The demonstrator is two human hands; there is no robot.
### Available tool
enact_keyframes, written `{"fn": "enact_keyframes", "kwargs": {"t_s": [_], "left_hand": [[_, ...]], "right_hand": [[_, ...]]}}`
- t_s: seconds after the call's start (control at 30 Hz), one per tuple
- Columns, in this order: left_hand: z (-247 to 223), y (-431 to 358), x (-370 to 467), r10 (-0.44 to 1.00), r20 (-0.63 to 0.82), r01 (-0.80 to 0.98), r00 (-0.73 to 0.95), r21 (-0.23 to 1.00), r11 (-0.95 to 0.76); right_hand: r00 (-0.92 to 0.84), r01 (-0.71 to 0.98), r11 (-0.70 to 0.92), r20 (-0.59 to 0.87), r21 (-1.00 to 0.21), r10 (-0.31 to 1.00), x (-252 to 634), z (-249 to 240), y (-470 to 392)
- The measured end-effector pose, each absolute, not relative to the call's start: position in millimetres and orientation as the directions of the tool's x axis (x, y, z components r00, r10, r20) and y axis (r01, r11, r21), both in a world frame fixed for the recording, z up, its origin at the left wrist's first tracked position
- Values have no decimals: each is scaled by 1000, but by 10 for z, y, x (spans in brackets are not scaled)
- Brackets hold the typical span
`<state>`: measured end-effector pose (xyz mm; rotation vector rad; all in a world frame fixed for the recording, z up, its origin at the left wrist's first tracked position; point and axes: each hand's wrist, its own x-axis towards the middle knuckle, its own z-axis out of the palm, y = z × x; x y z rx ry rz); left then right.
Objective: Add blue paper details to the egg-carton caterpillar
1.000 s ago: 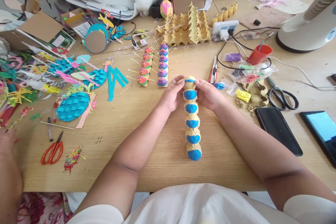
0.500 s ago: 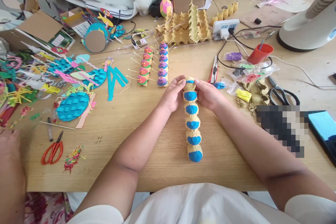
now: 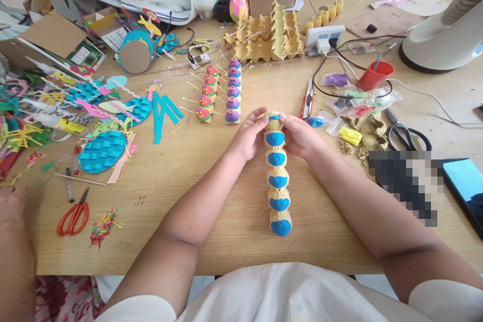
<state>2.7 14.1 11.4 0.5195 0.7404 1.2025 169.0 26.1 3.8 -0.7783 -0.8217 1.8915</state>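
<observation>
An egg-carton strip [image 3: 278, 181] with blue patches on its several bumps runs lengthwise toward me. At its far end, my left hand [image 3: 251, 133] grips the left side, thumb near the top blue patch. My right hand [image 3: 300, 135] pinches the same end from the right. Some fingers of both hands are hidden behind the strip. Beyond my left hand stand two decorated strips with pins sticking out: one red and green [image 3: 207, 95], one purple [image 3: 233, 91].
Red-handled scissors [image 3: 73, 216] and a woven blue oval [image 3: 103, 152] lie left. To the right are a utility knife [image 3: 308, 99], a red cup [image 3: 375, 76], black scissors [image 3: 406, 133] and a phone [image 3: 466, 186]. Egg cartons [image 3: 266, 37] sit behind. Another person's arm [image 3: 15, 241] shows at far left.
Both hands keep their hold on the blue-patched strip. Its near end appears slightly lower in view, and the things at left have shifted slightly left in view.
</observation>
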Motion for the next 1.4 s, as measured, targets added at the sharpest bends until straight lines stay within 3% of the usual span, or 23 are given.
{"fn": "enact_keyframes", "kwargs": {"t_s": [1.17, 1.4], "left_hand": [[139, 130, 36, 948, -283, -629, 145, 713, 310], [163, 120, 33, 953, -255, -632, 162, 715, 298]], "right_hand": [[-441, -503, -388, -157, -772, 884, 1697, 22, 247], [-397, -454, -349, -164, -820, 903, 1694, 91, 233]]}}
